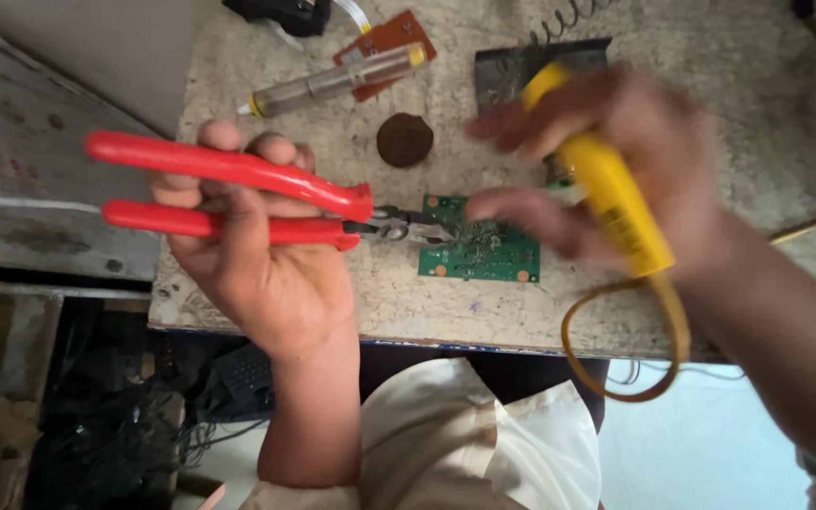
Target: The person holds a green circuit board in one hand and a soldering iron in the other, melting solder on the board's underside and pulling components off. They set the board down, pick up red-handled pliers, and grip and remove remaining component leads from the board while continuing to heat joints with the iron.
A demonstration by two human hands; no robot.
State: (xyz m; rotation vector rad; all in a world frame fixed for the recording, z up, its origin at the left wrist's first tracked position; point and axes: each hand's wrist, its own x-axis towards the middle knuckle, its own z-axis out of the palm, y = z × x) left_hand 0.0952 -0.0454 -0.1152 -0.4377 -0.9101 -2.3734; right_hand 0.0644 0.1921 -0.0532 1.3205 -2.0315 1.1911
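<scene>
Red-handled pliers (238,194), gripped in the left hand (257,264), run lengthwise toward frame right, their tip touching the green circuit board (484,247) at centre on the worktop (767,132), while the blurred right hand (616,161), just above the board, clasps a yellow-handled soldering iron (606,194).

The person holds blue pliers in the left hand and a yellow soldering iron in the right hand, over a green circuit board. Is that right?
Not quite. The head view shows the pliers have red handles, not blue. The rest holds: the left hand grips them, the right hand holds the yellow soldering iron, and both are over the green circuit board.
</scene>
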